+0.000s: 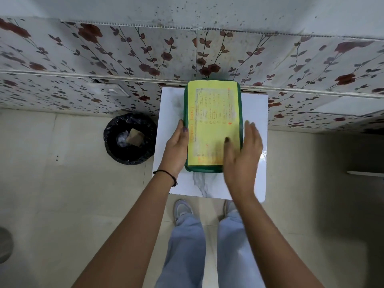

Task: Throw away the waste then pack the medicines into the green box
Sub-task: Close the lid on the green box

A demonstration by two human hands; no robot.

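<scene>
The green box (213,169) sits closed on a small white table (255,113), its lid covered by a yellow printed label. My left hand (176,146) presses flat against the box's left side, thumb at the lid's edge. My right hand (243,154) is blurred; its fingers are spread over the box's right side and near corner, with the thumb lying on the lid. No medicines are visible outside the box. Left of the table on the floor, a bin (129,138) lined with a black bag holds a brown carton and crumpled clear waste.
A wall with floral panels (145,59) runs right behind the table. Beige floor tiles surround the table. My legs and shoes (182,208) stand at the table's near edge. A grey round object (5,244) shows at the far left edge.
</scene>
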